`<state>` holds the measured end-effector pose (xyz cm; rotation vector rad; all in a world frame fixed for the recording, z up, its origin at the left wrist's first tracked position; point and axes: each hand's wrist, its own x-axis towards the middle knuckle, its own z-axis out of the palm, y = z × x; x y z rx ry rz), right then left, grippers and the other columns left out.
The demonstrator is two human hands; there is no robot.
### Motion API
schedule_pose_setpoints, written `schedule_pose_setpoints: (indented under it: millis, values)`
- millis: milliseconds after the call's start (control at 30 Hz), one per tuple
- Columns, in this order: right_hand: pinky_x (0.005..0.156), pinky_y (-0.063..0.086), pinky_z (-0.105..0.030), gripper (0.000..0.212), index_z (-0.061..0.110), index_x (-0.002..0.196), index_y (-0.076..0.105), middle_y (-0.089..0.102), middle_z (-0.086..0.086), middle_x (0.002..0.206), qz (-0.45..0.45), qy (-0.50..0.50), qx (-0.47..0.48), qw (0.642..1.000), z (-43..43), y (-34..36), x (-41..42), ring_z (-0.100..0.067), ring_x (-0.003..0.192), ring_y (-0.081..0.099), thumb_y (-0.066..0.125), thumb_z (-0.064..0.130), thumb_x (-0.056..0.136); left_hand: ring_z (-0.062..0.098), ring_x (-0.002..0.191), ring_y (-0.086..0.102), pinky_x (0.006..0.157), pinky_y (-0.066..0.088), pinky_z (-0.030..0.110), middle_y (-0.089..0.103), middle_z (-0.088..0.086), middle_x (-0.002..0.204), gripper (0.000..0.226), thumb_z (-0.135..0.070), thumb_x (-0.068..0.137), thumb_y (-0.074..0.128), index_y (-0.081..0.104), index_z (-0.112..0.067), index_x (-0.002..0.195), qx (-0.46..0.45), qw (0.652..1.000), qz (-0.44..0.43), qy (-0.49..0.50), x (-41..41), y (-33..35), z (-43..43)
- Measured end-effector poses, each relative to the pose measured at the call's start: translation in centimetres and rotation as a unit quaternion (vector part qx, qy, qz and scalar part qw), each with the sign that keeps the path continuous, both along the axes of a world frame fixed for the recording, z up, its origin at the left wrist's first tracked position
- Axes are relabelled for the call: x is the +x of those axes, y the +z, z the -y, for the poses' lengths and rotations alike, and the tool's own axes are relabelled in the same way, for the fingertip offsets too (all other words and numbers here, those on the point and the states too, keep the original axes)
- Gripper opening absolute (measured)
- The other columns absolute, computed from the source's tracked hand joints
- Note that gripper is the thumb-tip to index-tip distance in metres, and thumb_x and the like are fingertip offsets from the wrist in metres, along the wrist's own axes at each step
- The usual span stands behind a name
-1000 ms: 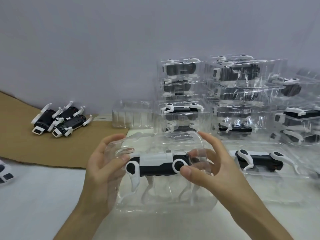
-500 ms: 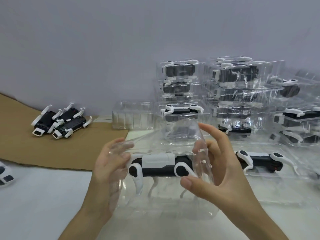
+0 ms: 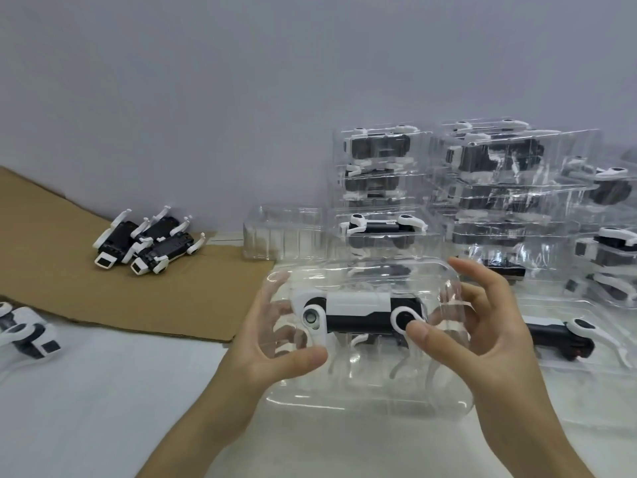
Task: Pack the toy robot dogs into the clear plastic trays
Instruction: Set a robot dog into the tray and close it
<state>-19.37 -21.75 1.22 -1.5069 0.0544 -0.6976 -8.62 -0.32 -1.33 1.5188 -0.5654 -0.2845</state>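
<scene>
Both hands hold one clear plastic tray (image 3: 365,391) above the desk (image 3: 86,391). The left hand (image 3: 275,343) has its thumb in front and its fingers behind the plastic, and the right hand (image 3: 482,339) wraps the other end. A toy robot dog (image 3: 358,313) sits inside the tray, between the hands. Just right of the right hand, a second dog (image 3: 558,334) lies in an open tray. Far left of the left hand is a loose dog (image 3: 24,329) (cut by the frame edge). Beyond it, a cardboard sheet (image 3: 69,270) carries more dogs (image 3: 148,243). An empty tray (image 3: 282,236) and stacked packed trays (image 3: 499,174) stand behind the hands.

Bare left hand (image 3: 272,343) and right hand (image 3: 482,346) on bare forearms (image 3: 193,436), with long, slender fingers (image 3: 482,277)
</scene>
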Motion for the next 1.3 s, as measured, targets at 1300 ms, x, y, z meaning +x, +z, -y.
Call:
schedule_pose_setpoints:
  millis: [1300]
  values:
    - [0.093,0.056,-0.048,0.067,0.036,0.12,0.064,0.064,0.011,0.128,-0.011,-0.059,0.141,0.988,1.1,-1.8,1.6,-0.016,0.102,0.073,0.083,0.037,0.056,0.011,0.128,0.054,0.087,0.052,0.021,0.021,-0.022,0.158,0.124,-0.074,0.056,0.083,0.007,-0.058,0.153,0.082,0.964,0.248,0.046,0.1,-0.3,0.0]
